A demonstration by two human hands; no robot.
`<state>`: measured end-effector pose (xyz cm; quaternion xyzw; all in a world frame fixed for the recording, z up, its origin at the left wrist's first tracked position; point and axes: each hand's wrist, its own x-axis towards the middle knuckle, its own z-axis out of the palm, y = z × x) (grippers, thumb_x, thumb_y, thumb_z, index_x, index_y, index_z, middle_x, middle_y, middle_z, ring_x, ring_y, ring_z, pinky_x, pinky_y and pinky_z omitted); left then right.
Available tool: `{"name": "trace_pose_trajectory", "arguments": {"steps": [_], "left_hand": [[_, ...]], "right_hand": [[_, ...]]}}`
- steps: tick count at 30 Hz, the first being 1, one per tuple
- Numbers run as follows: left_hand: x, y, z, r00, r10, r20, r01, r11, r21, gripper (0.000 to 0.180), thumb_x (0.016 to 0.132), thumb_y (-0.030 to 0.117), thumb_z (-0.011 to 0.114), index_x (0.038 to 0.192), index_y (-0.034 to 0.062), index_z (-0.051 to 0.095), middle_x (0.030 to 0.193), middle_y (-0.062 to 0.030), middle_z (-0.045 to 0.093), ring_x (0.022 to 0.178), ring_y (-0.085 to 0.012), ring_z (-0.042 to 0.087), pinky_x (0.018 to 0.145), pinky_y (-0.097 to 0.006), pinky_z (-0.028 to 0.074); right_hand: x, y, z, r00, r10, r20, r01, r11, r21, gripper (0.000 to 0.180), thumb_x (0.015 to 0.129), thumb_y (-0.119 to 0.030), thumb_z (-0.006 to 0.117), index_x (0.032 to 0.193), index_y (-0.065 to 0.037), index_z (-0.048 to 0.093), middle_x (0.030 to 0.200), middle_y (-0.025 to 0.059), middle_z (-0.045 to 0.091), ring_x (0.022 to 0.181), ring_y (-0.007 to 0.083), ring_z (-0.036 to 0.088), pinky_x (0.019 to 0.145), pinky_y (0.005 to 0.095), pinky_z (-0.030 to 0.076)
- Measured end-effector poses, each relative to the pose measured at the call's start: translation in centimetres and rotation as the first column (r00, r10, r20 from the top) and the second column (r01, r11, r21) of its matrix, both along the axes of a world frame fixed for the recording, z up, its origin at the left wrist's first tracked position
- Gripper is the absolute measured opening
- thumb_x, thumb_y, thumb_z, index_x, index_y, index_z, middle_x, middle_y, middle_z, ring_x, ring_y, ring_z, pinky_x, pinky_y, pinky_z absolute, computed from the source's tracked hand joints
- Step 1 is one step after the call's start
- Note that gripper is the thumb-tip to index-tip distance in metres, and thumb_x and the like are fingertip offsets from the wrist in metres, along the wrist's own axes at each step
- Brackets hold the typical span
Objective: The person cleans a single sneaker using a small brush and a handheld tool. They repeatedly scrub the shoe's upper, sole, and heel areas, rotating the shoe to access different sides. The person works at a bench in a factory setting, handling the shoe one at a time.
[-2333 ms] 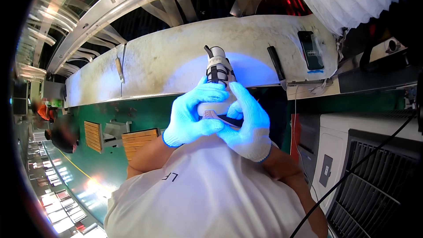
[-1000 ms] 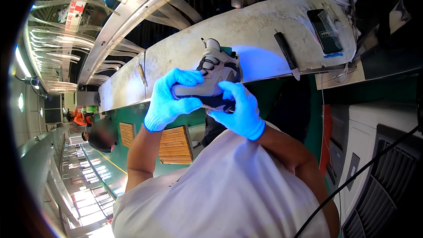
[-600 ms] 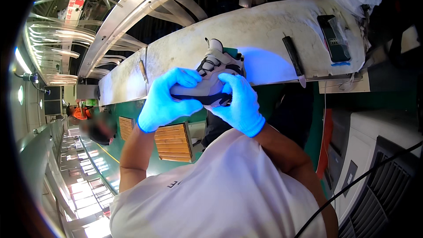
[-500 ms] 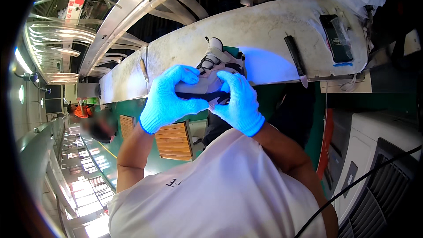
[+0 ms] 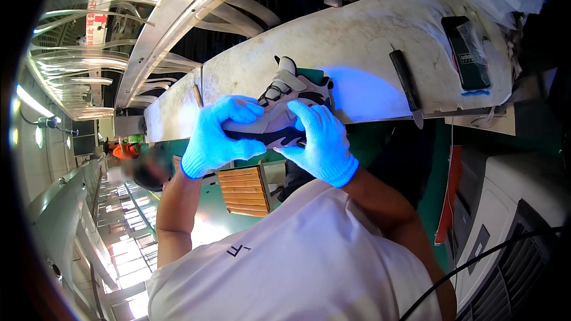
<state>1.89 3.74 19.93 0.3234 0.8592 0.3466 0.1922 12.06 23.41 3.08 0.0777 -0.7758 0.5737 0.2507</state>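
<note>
A grey sneaker [image 5: 275, 110] with a black midsole band, dark laces and a green lining lies sideways at the bench's near edge. My left hand [image 5: 221, 135], in a knit glove glowing blue, wraps round the toe, fingers on top and thumb under the sole edge. My right hand [image 5: 324, 145], gloved alike, grips the near side of the shoe at its middle, fingers on the upper and thumb low by the sole. A small gap separates the two thumbs. The fingers cover part of the sole and side.
On the pale bench [image 5: 357, 35] lie a black-handled knife [image 5: 405, 80], its blade past the near edge, and a dark item in clear plastic [image 5: 467, 53]. A wooden handle [image 5: 198, 96] lies at left. Below are a slatted wooden stool [image 5: 244, 190] and, farther left, another person [image 5: 148, 169].
My left hand has slid toward the toe, and its thumb has drawn apart from the right thumb. The right hand keeps its grip. The whole view has shifted slightly.
</note>
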Motion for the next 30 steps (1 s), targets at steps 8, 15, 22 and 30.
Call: {"name": "trace_pose_trajectory", "arguments": {"steps": [8, 15, 22, 30], "left_hand": [[-1.9, -0.5, -0.6, 0.998, -0.008, 0.056, 0.007, 1.000, 0.018, 0.053, 0.069, 0.020, 0.107, 0.106, 0.0032, 0.073, 0.121, -0.0159, 0.079, 0.114, -0.0280, 0.077, 0.100, -0.041, 0.061], [-3.3, 0.0, 0.5, 0.993, -0.088, -0.078, 0.076, 0.987, -0.145, 0.062, 0.070, 0.030, 0.106, 0.117, 0.0029, 0.075, 0.137, -0.0177, 0.075, 0.121, -0.0303, 0.075, 0.106, -0.041, 0.059], [-1.4, 2.9, 1.2, 0.892, -0.232, -0.387, 0.134, 0.955, -0.263, 0.071, 0.067, 0.046, 0.108, 0.114, 0.0019, 0.078, 0.122, -0.0178, 0.079, 0.110, -0.0334, 0.081, 0.096, -0.043, 0.064], [-0.6, 5.0, 2.2, 0.858, -0.274, -0.434, 0.134, 0.936, -0.326, 0.072, 0.066, 0.048, 0.108, 0.112, 0.0009, 0.079, 0.113, -0.0164, 0.079, 0.102, -0.0322, 0.082, 0.089, -0.040, 0.066]], "right_hand": [[-2.1, 0.9, 0.6, 0.998, 0.034, 0.049, -0.034, 0.999, 0.004, 0.102, 0.069, -0.041, 0.106, 0.151, -0.010, 0.056, 0.116, 0.0120, 0.069, 0.104, 0.0347, 0.072, 0.084, 0.0469, 0.061], [-3.6, 0.7, 0.9, 0.995, 0.052, 0.084, -0.054, 0.998, 0.015, 0.096, 0.067, -0.042, 0.108, 0.146, -0.011, 0.063, 0.112, 0.0108, 0.072, 0.098, 0.0299, 0.077, 0.081, 0.0430, 0.062], [-2.1, 1.9, 1.2, 0.995, 0.036, 0.097, -0.030, 0.997, -0.066, 0.093, 0.072, -0.044, 0.105, 0.146, -0.009, 0.059, 0.110, 0.0121, 0.067, 0.097, 0.0311, 0.073, 0.081, 0.0448, 0.061], [1.1, 1.3, -1.6, 0.985, -0.125, 0.120, 0.140, 0.982, -0.126, 0.087, 0.076, -0.034, 0.103, 0.145, -0.006, 0.057, 0.114, 0.0135, 0.065, 0.098, 0.0314, 0.069, 0.080, 0.0465, 0.059]]}}
